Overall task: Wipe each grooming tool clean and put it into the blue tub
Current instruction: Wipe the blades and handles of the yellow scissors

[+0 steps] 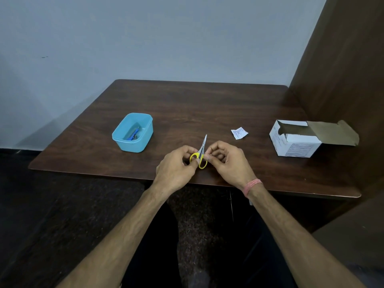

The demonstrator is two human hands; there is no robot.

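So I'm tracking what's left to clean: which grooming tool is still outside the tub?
The yellow-handled scissors, held in both hands above the table. The other tools, blue-handled, already lie inside the blue tub.

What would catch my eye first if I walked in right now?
Probably the small yellow-handled scissors, held by both hands at the near edge of the dark wooden table, blades pointing away. Next, the bright blue tub on the left with a tool already inside, and the open white box on the right.
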